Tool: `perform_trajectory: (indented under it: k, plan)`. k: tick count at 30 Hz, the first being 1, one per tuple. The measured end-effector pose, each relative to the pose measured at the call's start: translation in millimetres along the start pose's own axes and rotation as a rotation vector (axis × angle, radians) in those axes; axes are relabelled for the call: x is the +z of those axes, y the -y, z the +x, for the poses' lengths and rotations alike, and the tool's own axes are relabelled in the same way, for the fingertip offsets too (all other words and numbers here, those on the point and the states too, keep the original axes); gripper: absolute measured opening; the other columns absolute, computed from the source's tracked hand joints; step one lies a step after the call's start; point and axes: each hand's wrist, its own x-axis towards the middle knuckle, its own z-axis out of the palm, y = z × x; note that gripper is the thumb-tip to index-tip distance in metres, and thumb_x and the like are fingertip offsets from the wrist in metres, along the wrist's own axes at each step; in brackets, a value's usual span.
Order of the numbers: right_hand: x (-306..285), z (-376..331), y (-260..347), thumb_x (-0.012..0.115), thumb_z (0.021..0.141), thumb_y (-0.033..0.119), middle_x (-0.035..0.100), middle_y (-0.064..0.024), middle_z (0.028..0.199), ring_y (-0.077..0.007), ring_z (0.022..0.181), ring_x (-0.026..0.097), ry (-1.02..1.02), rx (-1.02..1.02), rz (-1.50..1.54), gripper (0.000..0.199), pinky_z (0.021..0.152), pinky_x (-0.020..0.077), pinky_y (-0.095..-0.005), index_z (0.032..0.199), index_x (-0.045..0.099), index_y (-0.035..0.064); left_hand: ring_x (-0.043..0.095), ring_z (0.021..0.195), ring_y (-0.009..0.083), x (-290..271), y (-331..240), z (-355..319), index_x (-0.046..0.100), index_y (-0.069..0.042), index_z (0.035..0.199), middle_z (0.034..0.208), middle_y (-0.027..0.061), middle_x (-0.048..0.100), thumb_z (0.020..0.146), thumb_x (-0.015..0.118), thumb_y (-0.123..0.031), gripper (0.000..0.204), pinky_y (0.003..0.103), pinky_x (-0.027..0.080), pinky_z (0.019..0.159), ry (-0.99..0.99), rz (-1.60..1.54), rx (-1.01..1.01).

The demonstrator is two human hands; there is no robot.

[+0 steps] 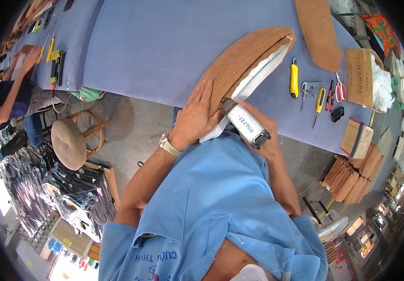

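Observation:
A long curved upholstered panel [239, 58], brown outside with white lining along its open edge, rests across the table's front edge and reaches to my lap. My left hand [197, 114] grips its near end, fingers laid over the brown cover and thumb toward the edge. My right hand [263, 126] is wrapped around a staple gun [246, 124] with a white body and dark ends. The gun's nose sits at the panel's edge, close to my left thumb. Its contact point and most of my right fingers are hidden.
On the blue-grey table [141, 51] lie a yellow utility knife [294, 79], a metal hand tool [310, 87], a screwdriver [320, 104] and red-handled scissors [340, 89]. A cardboard box [359, 77] holds white stuffing. At left are a round stool [69, 143] and another person's arm [14, 96].

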Motion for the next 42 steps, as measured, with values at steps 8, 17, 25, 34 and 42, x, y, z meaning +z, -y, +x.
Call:
perform_trajectory:
  k: [8, 17, 25, 34, 42]
  plan:
    - [-10.4, 6.5, 7.8, 0.079, 0.075, 0.009, 0.071, -0.0168, 0.13, -0.0319, 0.115, 0.072, 0.107, 0.012, 0.004, 0.069, 0.096, 0.0566, -0.0365, 0.142, 0.063, 0.0086, 0.039, 0.149, 0.0432, 14.5, 1.6, -3.8, 0.026, 0.003, 0.161, 0.161, 0.0279, 0.039, 0.09, 0.075, -0.028, 0.092, 0.048, 0.044, 0.115, -0.083, 0.024, 0.032]
    - [-5.7, -1.0, 6.9, 0.08, 0.073, 0.009, 0.072, -0.018, 0.129, -0.0324, 0.116, 0.072, 0.078, 0.058, -0.018, 0.071, 0.099, 0.0549, -0.0379, 0.142, 0.063, 0.0093, 0.045, 0.144, 0.0435, 16.2, -1.8, -4.5, 0.022, -0.005, 0.164, 0.163, 0.0263, 0.036, 0.086, 0.076, -0.022, 0.097, 0.051, 0.05, 0.108, -0.111, 0.031, 0.017]
    - [-8.3, -4.2, 9.1, 0.078, 0.077, 0.01, 0.071, -0.0183, 0.129, -0.0321, 0.117, 0.071, 0.126, 0.012, -0.016, 0.066, 0.098, 0.0549, -0.0372, 0.142, 0.063, 0.0083, 0.043, 0.146, 0.0427, 19.9, 0.5, -6.2, 0.023, -0.007, 0.164, 0.162, 0.0282, 0.037, 0.081, 0.077, -0.013, 0.099, 0.05, 0.053, 0.106, -0.132, 0.042, 0.044]
    - [-0.6, -8.1, 2.0, 0.076, 0.08, 0.004, 0.073, -0.0164, 0.124, -0.0302, 0.111, 0.073, 0.082, 0.033, 0.06, 0.062, 0.096, 0.0552, -0.0333, 0.14, 0.063, 0.0057, 0.041, 0.148, 0.0422, 22.3, -9.2, -7.5, 0.027, -0.003, 0.162, 0.161, 0.0234, 0.041, 0.078, 0.079, -0.008, 0.098, 0.05, 0.047, 0.112, -0.165, 0.027, 0.009]
    - [-0.7, -17.8, 10.2, 0.077, 0.075, 0.011, 0.072, -0.019, 0.112, -0.0345, 0.095, 0.071, 0.126, 0.004, -0.027, 0.07, 0.086, 0.0553, -0.0386, 0.143, 0.062, 0.0079, 0.04, 0.15, 0.0404, 28.2, 5.0, -5.3, 0.025, 0.001, 0.162, 0.164, 0.0226, 0.038, 0.077, 0.081, -0.01, 0.103, 0.053, 0.041, 0.116, -0.166, 0.01, 0.042]
